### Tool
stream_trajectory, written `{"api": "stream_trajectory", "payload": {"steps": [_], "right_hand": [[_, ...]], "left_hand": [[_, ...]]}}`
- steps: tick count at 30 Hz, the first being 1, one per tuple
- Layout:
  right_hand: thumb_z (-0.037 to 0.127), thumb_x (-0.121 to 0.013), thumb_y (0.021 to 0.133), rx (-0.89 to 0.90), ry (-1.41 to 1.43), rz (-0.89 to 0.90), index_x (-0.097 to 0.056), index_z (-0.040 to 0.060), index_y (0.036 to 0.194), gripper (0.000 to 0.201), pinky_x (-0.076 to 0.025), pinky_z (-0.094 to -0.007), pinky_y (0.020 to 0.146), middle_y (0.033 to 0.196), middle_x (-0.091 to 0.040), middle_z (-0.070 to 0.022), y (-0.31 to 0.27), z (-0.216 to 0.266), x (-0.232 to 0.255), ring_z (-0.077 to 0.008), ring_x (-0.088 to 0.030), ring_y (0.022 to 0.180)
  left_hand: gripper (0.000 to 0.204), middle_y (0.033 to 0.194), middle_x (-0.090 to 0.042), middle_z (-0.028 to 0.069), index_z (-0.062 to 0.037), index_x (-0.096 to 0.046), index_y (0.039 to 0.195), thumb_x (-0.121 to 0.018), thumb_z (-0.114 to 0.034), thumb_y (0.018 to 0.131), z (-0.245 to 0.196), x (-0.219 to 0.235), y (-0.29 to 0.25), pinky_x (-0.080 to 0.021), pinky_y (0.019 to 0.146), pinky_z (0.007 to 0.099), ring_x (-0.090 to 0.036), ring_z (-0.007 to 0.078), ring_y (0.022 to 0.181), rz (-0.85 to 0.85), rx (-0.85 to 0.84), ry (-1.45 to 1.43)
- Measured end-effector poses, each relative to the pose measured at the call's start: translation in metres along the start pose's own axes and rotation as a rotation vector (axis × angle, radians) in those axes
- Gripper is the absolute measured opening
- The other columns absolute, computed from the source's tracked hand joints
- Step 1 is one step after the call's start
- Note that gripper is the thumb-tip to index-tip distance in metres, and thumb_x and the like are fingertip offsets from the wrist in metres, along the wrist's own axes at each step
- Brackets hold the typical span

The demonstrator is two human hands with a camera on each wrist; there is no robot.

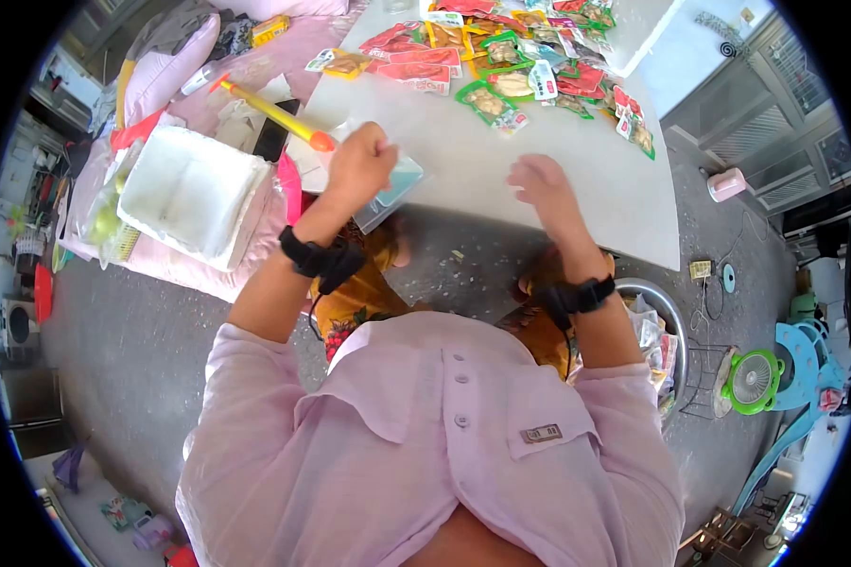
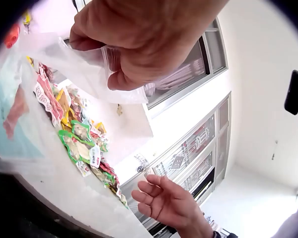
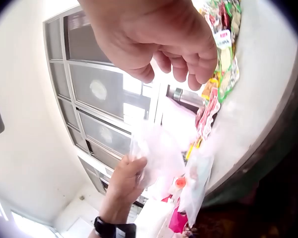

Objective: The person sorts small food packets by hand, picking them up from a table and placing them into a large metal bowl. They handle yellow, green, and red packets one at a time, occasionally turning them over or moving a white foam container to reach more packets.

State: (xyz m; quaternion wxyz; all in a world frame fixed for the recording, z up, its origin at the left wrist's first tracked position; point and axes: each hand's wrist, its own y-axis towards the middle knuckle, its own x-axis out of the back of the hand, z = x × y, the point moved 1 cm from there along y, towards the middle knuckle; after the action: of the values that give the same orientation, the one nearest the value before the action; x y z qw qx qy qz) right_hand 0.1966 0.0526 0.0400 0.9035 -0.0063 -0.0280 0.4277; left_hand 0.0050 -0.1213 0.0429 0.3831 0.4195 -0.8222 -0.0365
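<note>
Left hand (image 1: pixel 359 172) pinches thin, clear plastic bag (image 3: pixel 161 159); right hand (image 1: pixel 550 197), empty, fingers relaxed, is nearer small, multicoloured, glossy packets (image 1: pixel 512 85), top centre.

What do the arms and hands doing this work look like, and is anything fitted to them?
They are a person's: the left hand and right hand wear no gloves. Loose, pale lilac sleeves end near the elbows. Each wrist has a black strap with a small dark device and a thin black cable.
</note>
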Motion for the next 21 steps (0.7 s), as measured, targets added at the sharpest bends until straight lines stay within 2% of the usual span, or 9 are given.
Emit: {"api": "stream_trajectory", "payload": {"steps": [1,4,9,11,13,14,15,18,21], "right_hand": [[0.018,-0.051,0.079,-0.067,0.114,0.012,-0.044,0.0006,0.103,0.031,-0.042,-0.0253,0.064,0.091,-0.052,-0.0061,0.006,-0.003,-0.014,-0.0143,-0.052,0.078],[0.02,-0.05,0.079,-0.165,0.26,0.023,-0.042,0.0006,0.104,0.033,-0.043,-0.027,0.065,0.091,-0.05,-0.0065,0.019,-0.016,-0.048,-0.0163,-0.053,0.077],[0.017,-0.048,0.079,-0.241,0.409,-0.011,-0.047,0.0006,0.094,0.022,-0.044,-0.0275,0.062,0.08,-0.051,-0.0057,0.045,-0.053,-0.054,-0.0158,-0.052,0.075],[0.016,-0.047,0.079,-0.053,0.149,0.045,-0.049,0.0004,0.089,0.019,-0.044,-0.0269,0.061,0.076,-0.051,-0.006,0.053,-0.078,-0.041,-0.014,-0.052,0.074],[0.014,-0.046,0.078,-0.049,-0.01,0.058,-0.05,0.0,0.086,0.017,-0.044,-0.0274,0.06,0.075,-0.052,-0.0078,0.054,-0.072,-0.033,-0.0144,-0.052,0.073],[0.013,-0.046,0.077,-0.137,-0.037,0.043,-0.05,-0.0004,0.086,0.016,-0.044,-0.0282,0.061,0.075,-0.053,-0.0094,0.056,-0.068,-0.028,-0.0158,-0.053,0.072],[0.012,-0.046,0.076,-0.225,-0.063,0.028,-0.05,-0.0007,0.086,0.016,-0.044,-0.029,0.061,0.076,-0.054,-0.0109,0.058,-0.063,-0.026,-0.0172,-0.054,0.072],[0.009,-0.046,0.073,0.076,-0.729,0.306,-0.051,-0.0006,0.087,0.018,-0.043,-0.0326,0.067,0.082,-0.055,-0.0155,0.066,-0.056,-0.011,-0.0243,-0.054,0.077],[0.012,-0.048,0.07,0.167,-0.825,0.425,-0.051,0.0015,0.093,0.025,-0.041,-0.0348,0.073,0.086,-0.055,-0.0173,0.087,-0.056,0.015,-0.03,-0.053,0.084]], "left_hand": [[0.02,0.054,-0.043,0.0077,-0.0036,-0.04,0.065,-0.057,-0.013,0.07,0.003,-0.02,-0.001,-0.035,0.047,0.0309,-0.043,0.0166,0.05,0.052,0.048,-0.061],[0.021,0.055,-0.043,0.0108,-0.0032,-0.04,0.065,-0.057,-0.015,0.07,-0.01,-0.062,-0.008,-0.036,0.048,0.0329,-0.046,0.0203,0.051,0.038,-0.036,0.044],[0.021,0.056,-0.045,0.0112,-0.0028,-0.042,0.066,-0.056,-0.017,0.071,-0.015,-0.095,-0.013,-0.036,0.048,0.0308,-0.043,0.0214,0.05,0.146,0.142,-0.132],[0.021,0.056,-0.046,0.0108,-0.0027,-0.042,0.066,-0.055,-0.018,0.072,-0.008,-0.103,-0.012,-0.036,0.048,0.0305,-0.042,0.0212,0.049,0.122,0.166,-0.252],[0.022,0.062,-0.049,0.0137,-0.0025,-0.045,0.07,-0.053,-0.023,0.073,-0.012,-0.1,-0.009,-0.037,0.053,0.0347,-0.047,0.0273,0.058,0.168,0.237,-0.262],[0.024,0.066,-0.051,0.0151,-0.0024,-0.046,0.072,-0.052,-0.026,0.073,-0.013,-0.099,-0.009,-0.038,0.056,0.0368,-0.05,0.0304,0.062,0.191,0.273,-0.266],[0.023,0.067,-0.052,0.0152,-0.0026,-0.046,0.073,-0.051,-0.025,0.073,-0.014,-0.1,-0.009,-0.038,0.056,0.0372,-0.05,0.0307,0.063,0.209,0.229,-0.227],[0.018,0.07,-0.054,0.0156,-0.0033,-0.047,0.076,-0.047,-0.022,0.074,-0.014,-0.105,-0.012,-0.039,0.057,0.0386,-0.052,0.0317,0.065,0.241,0.096,-0.079],[0.013,0.074,-0.055,0.0154,-0.0047,-0.047,0.078,-0.044,-0.017,0.074,-0.014,-0.11,-0.011,-0.04,0.059,0.0403,-0.053,0.0323,0.068,0.275,0.019,0.11]]}}
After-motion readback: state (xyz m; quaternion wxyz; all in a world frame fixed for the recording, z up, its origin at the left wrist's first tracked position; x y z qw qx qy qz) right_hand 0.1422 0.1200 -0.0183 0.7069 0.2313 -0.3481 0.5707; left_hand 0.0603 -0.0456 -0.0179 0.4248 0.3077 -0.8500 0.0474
